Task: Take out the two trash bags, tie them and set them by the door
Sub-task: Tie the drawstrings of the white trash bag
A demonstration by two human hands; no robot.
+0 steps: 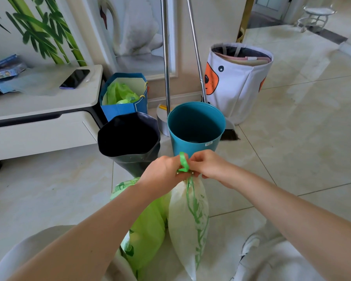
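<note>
Place: a home, living area.
Floor: glossy cream marble-look tile floor (304, 122).
Wall: painted green bamboo mural (45, 31).
Furniture: low white cabinet with a dark-edged drawer (41, 126), black phone (75, 78) on top.
Household items: white fabric basket with an orange cartoon face (237, 86); teal plastic bin (196, 128); steel-handled broom (199, 63).

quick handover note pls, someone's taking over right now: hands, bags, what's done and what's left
Left hand and right hand: both pinch the green drawstring at the neck of the white bag, mid-tie.
Green bag: lies beside the white bag on the floor, close to the person; whether it is tied is hidden by the left arm.
Teal bin and dark bin: both stand without a bag.
Done: both bags are out.
Left: finish the white bag's knot, check the green bag's tie, carry both to the door.
</note>
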